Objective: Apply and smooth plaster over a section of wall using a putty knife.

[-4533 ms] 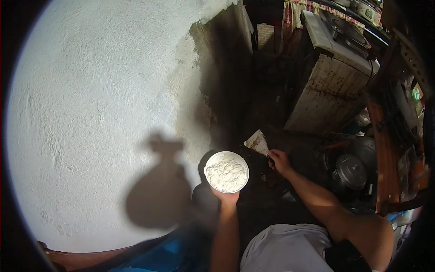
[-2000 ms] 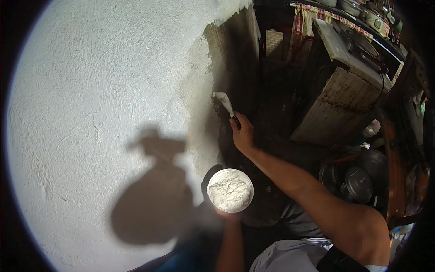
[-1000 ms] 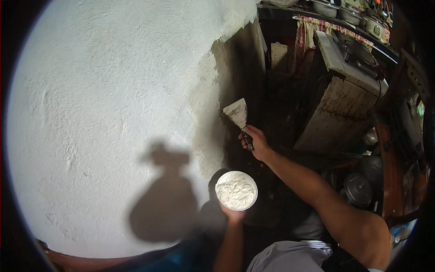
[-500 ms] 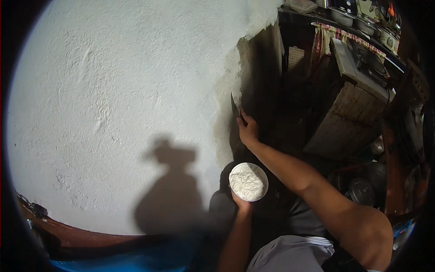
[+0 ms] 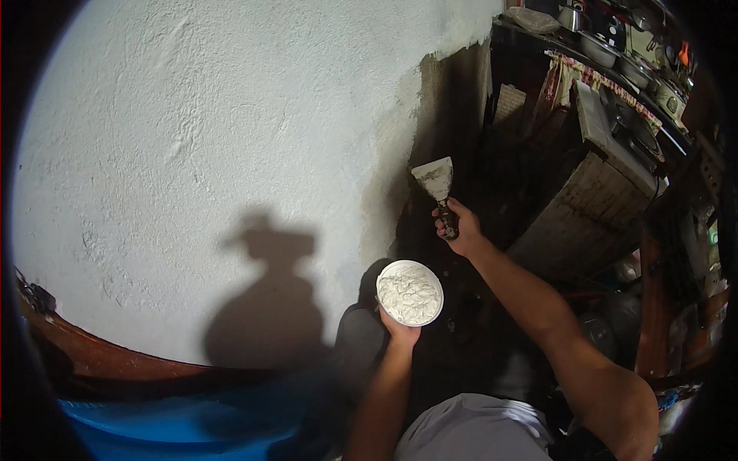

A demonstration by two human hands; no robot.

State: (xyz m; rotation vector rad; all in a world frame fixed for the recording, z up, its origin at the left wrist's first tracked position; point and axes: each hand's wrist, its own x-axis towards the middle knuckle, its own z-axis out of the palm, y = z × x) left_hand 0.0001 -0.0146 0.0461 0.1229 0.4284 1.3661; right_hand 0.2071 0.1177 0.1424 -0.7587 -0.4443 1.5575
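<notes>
My left hand (image 5: 400,329) is closed around the near side of a round white bowl (image 5: 382,275), holding it low in front of me. Thick white paste (image 5: 412,295) fills the bowl, its top rough and uneven. In my right hand (image 5: 464,228) is a putty knife (image 5: 435,178), gripped by its dark handle, blade pointing up and away. Whitish smears cover the blade, which is apart from the wall. Left of it stands a rough white wall (image 5: 223,138); toward the blade its coating ends in a ragged edge, with a damp-looking greyish strip (image 5: 379,211) and darker bare surface beyond.
At the right, a stained whitish cabinet (image 5: 561,207) carries a stove (image 5: 634,127). Pots (image 5: 598,51) crowd a shelf above a flowered curtain (image 5: 607,83). A brown wooden edge (image 5: 115,365) and a blue surface (image 5: 169,422) lie at lower left. My shadow falls on the wall.
My right hand has drawn the putty knife off the wall, to the right and down, turning its blade face into view. The bowl stays in my left hand. The view has shifted slightly.
</notes>
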